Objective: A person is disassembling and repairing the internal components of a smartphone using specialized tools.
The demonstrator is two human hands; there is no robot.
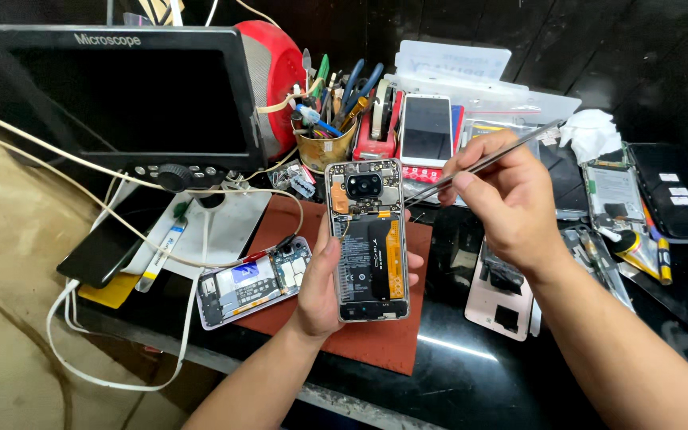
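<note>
The opened phone [369,239] stands upright above the red mat [376,338], clamped by its edges in the left hand [320,291]. Light and stiff, its bare boards look fragile. The right hand [503,199] pinches tweezers [479,165], tips near its top.

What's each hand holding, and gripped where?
Left hand holds the opened phone by its lower long edges, thumb on the left side. Right hand pinches metal tweezers near their middle.
</note>
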